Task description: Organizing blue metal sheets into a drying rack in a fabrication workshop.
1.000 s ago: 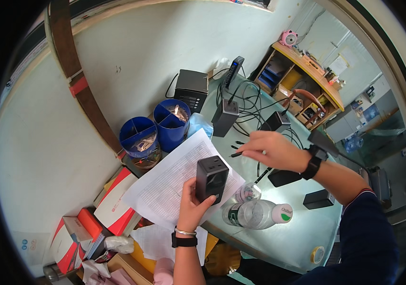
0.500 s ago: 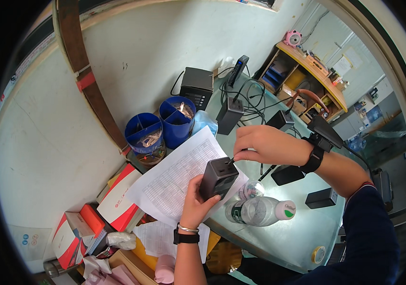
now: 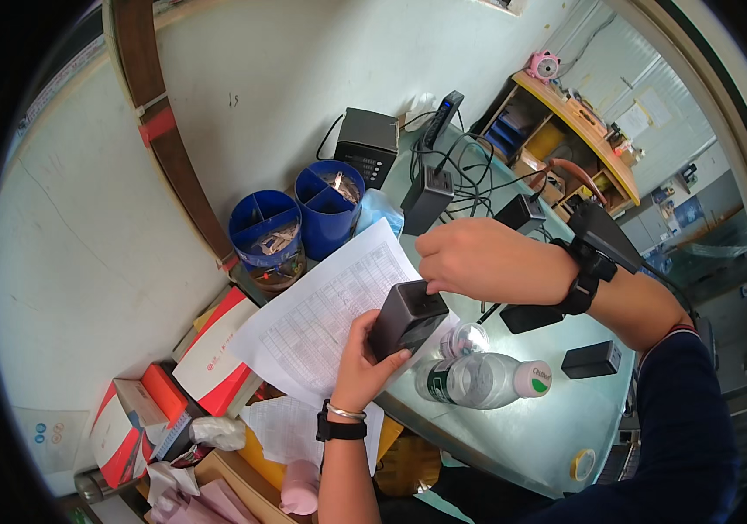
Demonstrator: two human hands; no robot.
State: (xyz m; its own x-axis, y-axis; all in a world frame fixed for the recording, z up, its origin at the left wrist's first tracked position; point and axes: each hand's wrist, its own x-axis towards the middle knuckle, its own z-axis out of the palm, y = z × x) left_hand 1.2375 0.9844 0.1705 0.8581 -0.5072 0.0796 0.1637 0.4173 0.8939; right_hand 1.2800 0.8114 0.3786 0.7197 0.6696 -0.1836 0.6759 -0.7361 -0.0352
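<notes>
My left hand is wrapped round a black power bank, a tall block with ports on its top face, held tilted above printed sheets. A glossy panel on its front partly shows. The fingers of my right hand are pinched together at the power bank's top edge. A thin black cable plug seen between them half a second ago is now mostly hidden by the fingers. Both wrists wear black straps. Under my hands lies a sheet of paper printed with a table.
A clear plastic bottle lies on the glass table, beside similar black blocks, tangled cables and a tape roll. Blue divided pots and a black box stand by the wall. Red-white boxes sit left.
My right hand has shifted slightly left against the power bank's top, covering the plug. The power bank has turned and moved a little to the right and up in my left hand.
</notes>
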